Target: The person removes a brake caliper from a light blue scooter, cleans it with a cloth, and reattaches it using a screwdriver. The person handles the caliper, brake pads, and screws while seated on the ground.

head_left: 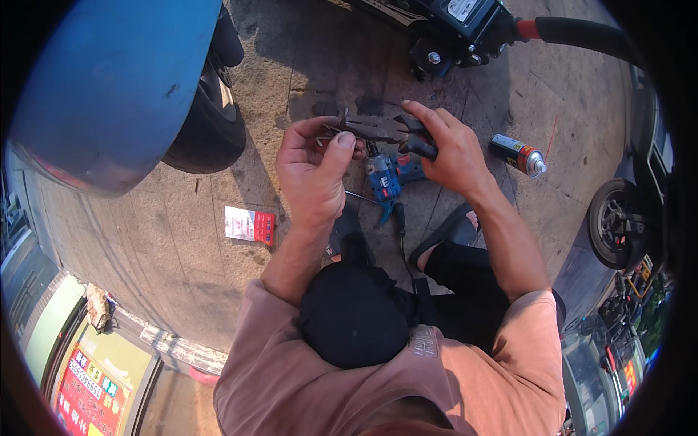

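My right hand [454,156] is closed on the handles of dark metal pliers [374,128], whose jaws point left. My left hand [316,163] is curled, with thumb and fingers pinched around thin, light metal pieces [327,138] at the pliers' jaws; their exact shape is too small to tell. Below my hands a blue power drill [383,178] lies on the paving, a dark corded object [399,218] beside it. A white and red packet [247,224] lies left of my left forearm. A spray can [512,152] lies on its side right of my right hand.
A blue body panel [102,87] over a black tyre [207,131] fills the upper left. A black machine [451,36] with a long handle stands at the top. Another wheel [611,225] stands at the right. My feet and knees are below my hands.
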`<state>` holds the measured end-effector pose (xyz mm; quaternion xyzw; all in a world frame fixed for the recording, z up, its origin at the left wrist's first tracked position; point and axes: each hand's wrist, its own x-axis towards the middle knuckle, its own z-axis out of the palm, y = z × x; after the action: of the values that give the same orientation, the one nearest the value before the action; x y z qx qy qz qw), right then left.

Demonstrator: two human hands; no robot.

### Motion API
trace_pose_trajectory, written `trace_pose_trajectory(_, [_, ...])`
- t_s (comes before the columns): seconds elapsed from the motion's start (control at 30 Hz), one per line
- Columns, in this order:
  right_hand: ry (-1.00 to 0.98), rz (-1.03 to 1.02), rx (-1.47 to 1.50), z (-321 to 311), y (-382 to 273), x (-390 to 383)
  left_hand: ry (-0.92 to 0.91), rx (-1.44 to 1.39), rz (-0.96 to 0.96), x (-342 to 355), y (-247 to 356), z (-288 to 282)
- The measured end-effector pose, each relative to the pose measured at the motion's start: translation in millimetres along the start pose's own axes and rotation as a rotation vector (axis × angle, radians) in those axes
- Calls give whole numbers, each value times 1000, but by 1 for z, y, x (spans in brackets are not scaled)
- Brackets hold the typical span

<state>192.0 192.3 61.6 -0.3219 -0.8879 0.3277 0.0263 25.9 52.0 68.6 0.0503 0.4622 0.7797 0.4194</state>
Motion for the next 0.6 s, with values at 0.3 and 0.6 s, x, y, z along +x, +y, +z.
trace_pose_trajectory(0.3, [98, -82, -56, 9, 4, 6, -3, 9, 32, 0, 2, 0])
trace_pose_trajectory(0.6, [289, -271, -276, -14, 4, 18, -92, 43, 133, 0, 7, 2])
